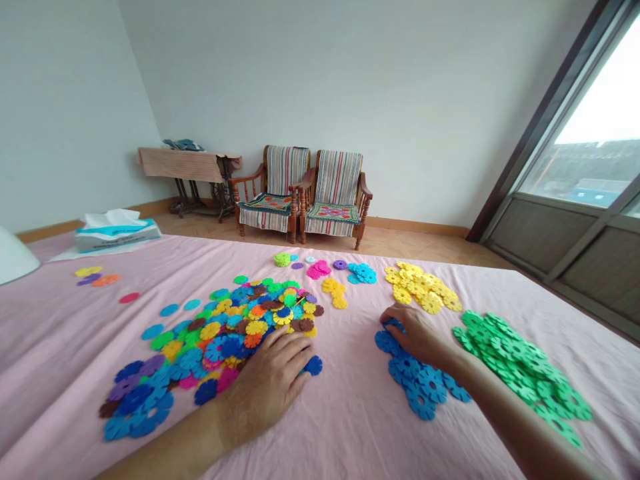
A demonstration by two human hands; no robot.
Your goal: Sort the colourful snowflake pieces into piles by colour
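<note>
My left hand (273,377) lies palm down at the near right edge of a mixed pile of notched plastic discs (220,347), its fingers stretched forward. Beside its fingertips is a dark blue disc (314,365). My right hand (413,331) is bent over the far end of a blue disc pile (417,380). Its fingers curl around a blue disc (395,324), partly hidden beneath them. Sorted heaps of yellow discs (425,288) and green discs (520,363) lie beyond and to the right of that hand.
Small groups of pink discs (319,269), light blue discs (362,273), orange-yellow discs (335,292) and lime discs (282,259) lie near the far edge of the pink cloth (345,427). A tissue box (117,233) stands at far left. Two wooden chairs (333,213) are behind.
</note>
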